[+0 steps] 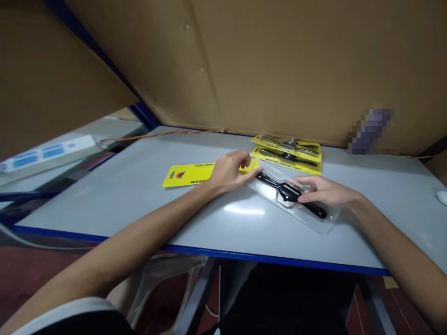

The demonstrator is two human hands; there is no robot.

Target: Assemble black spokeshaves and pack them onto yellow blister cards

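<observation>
A black spokeshave [270,181] lies at a slant in a clear plastic blister shell [323,227] on the table. My right hand [323,190] grips its right side, the thumb on the black tool and the fingers at the shell's far edge. My left hand [230,171] is at the other end, over a yellow backing card [186,175]. Its fingers are curled, with a gap to the thumb, which reaches the left tip of the spokeshave. The hand covers the card's right part. Behind are two more packed spokeshaves on yellow cards [256,151], overlapping.
The grey table [122,200] has a blue front edge. Brown cardboard walls [279,60] stand behind and at the left. A white power strip [52,156] lies at the far left, with a twisted wire [164,134] along the back. A white object [442,197] is at the right edge.
</observation>
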